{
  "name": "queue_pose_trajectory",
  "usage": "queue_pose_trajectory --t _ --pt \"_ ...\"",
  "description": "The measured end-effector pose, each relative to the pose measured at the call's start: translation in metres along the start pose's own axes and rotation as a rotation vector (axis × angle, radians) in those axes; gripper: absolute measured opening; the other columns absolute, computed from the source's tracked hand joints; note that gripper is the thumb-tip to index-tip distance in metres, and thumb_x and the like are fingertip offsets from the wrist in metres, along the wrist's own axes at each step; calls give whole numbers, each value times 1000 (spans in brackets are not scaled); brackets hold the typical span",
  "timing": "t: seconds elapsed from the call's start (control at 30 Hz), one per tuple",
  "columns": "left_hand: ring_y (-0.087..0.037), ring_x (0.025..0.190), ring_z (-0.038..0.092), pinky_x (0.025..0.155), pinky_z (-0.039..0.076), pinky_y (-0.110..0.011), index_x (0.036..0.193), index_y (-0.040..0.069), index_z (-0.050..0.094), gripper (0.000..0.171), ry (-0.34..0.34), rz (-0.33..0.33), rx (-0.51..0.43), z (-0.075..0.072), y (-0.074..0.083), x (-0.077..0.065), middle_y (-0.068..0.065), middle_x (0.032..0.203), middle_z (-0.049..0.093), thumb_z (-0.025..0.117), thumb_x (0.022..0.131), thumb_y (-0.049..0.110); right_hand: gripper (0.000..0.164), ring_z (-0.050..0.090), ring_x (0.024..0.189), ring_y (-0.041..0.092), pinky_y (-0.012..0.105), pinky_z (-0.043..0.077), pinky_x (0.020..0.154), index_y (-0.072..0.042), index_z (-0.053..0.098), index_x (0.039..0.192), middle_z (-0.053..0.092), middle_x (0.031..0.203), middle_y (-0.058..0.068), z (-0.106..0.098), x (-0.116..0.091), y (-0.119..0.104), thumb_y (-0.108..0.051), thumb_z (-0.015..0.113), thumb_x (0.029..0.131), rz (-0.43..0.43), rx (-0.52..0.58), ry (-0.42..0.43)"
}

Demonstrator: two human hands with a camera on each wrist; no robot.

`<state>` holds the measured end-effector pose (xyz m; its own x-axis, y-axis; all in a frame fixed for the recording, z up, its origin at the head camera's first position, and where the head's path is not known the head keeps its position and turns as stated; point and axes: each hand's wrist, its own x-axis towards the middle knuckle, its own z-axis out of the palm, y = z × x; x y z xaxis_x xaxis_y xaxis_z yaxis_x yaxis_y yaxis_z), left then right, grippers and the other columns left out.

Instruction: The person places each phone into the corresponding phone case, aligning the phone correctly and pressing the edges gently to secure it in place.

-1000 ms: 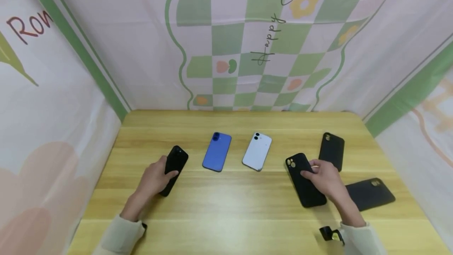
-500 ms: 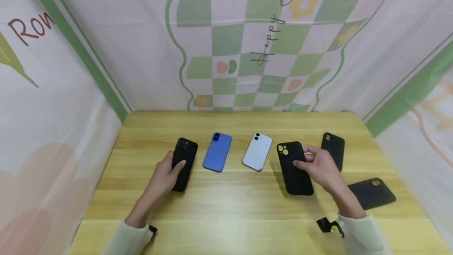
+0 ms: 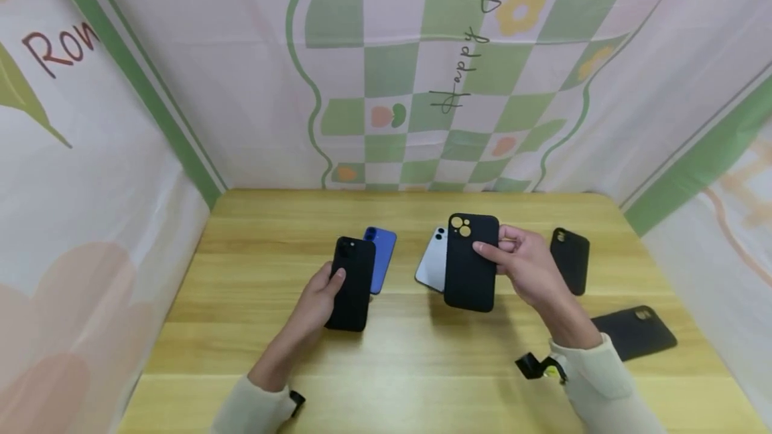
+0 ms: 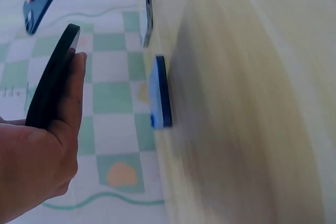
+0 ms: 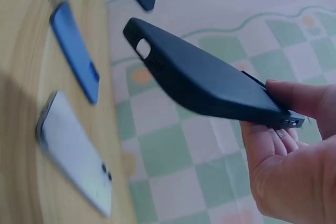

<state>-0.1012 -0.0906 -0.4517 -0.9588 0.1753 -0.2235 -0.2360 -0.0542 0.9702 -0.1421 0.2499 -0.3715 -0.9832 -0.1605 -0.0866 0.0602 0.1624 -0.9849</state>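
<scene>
My left hand (image 3: 318, 300) grips a black smartphone (image 3: 354, 290) by its left edge, thumb across its back, camera end up. It is held above the table, in front of a blue phone (image 3: 383, 260) that it partly covers. My right hand (image 3: 531, 266) pinches a black phone case (image 3: 470, 280) with round camera cutouts, thumb on the outer back. That case hangs in the air and hides part of a white phone (image 3: 430, 263) on the table. In the right wrist view the case (image 5: 199, 80) is tilted, with a port opening in its near end.
Two more black phone cases lie on the right of the wooden table (image 3: 386, 380): an upper case (image 3: 569, 260) and a lower case (image 3: 636, 333) lying crosswise. A printed curtain (image 3: 392, 65) stands behind the table's far edge.
Both hands have lifted and moved toward each other. The phone has shifted right, partly over the blue phone; the case has shifted left, partly over the white one.
</scene>
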Motion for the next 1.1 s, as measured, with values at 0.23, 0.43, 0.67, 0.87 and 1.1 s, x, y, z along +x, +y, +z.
queue_pose_trajectory --t 0.23,0.43,0.67,0.87,1.1 --pt "-35 100 68 82 57 -44 136 3 41 41 -134 -40 -141 19 3 -1 -23 117 63 34 108 32 24 71 72 13 31 60 66 -3 51 76 70 71 3 25 10 -13 -4 71 88 -31 202 -72" --pt "-32 107 65 88 55 -43 147 7 34 45 -178 -63 -264 33 3 -2 -21 123 60 32 108 30 24 72 75 16 31 60 67 -3 50 76 70 73 5 48 21 -16 0 70 88 -30 266 -93" --pt "-32 136 39 112 35 -44 153 0 16 59 -152 -71 -329 49 2 -2 -23 148 38 33 108 33 13 73 82 24 38 60 72 2 56 85 75 85 9 71 31 -15 1 68 89 -4 271 -99" --pt "-30 141 30 118 24 -45 152 2 22 64 -167 -52 -377 56 3 -2 -19 152 33 29 106 45 14 73 84 26 42 59 73 3 55 82 75 86 10 86 37 -11 2 68 88 12 273 -86" --pt "-23 150 4 121 3 -44 157 10 8 73 -172 -23 -355 58 2 -2 -7 164 9 30 104 54 18 73 80 25 41 60 71 1 53 79 74 80 8 97 39 -6 2 68 88 36 281 -92"
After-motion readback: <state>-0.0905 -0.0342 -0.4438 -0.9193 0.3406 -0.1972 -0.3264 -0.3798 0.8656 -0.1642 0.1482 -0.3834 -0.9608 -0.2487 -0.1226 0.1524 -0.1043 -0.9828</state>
